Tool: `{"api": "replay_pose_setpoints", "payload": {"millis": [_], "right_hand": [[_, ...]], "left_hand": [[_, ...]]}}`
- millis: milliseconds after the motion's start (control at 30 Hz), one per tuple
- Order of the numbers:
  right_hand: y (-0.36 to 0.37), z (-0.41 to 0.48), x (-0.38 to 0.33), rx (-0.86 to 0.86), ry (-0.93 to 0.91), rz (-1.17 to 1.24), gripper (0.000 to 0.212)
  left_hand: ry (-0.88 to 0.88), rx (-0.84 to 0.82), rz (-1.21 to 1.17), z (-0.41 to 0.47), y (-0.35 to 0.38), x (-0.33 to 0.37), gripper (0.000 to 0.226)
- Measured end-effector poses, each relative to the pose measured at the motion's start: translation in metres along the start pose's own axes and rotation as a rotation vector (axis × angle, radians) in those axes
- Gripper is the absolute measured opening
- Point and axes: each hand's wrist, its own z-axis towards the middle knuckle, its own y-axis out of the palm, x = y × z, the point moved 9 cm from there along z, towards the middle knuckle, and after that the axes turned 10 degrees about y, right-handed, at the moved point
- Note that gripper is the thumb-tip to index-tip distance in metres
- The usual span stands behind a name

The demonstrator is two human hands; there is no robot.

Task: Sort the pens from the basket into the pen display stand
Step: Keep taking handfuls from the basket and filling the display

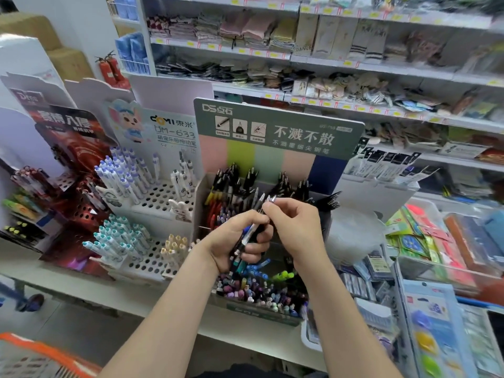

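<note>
Left hand (240,241): fingers curled round a bundle of pens (252,231), gripping it by its lower half above the middle of the stand
Right hand (296,227): thumb and forefinger pinch the upper end of the bundle, just below the silver tips
Bundle of pens: slants up to the right between the 2 hands, with dark barrels and 1 clear barrel with a blue band
Pen display stand (275,129): green header card over pastel stripes, on the white shelf just beyond the hands; black pens in the far compartments, red and yellow ones at the left, mixed coloured caps packed in the near one
Basket (32,356): orange-rimmed, at the near left corner, well apart from both hands; contents cannot be told
White perforated stand (161,197): just left of the display stand, holding white pens with purple and teal caps
</note>
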Motion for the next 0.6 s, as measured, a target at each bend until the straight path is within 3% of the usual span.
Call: {"api": "replay_pose_setpoints", "payload": {"millis": [133,267,433,600], "right_hand": [[-0.035,0.002,0.016,0.187,0.033,0.164,0.007],[-0.067,-0.005,0.012,0.323,-0.085,0.334,0.010],[-0.065,-0.020,-0.024,0.363,-0.418,0.208,0.011],[-0.020,-0.010,-0.064,0.317,-0.641,-0.062,0.009]], "left_hand": [[-0.027,0.065,0.083,0.008,0.017,-0.011,0.051],[-0.057,0.172,0.049,0.013,0.018,-0.023,0.049],[0.167,0.400,-0.166,0.015,-0.007,-0.013,0.020],[0.399,0.626,-0.130,-0.002,-0.037,0.010,0.019]]}}
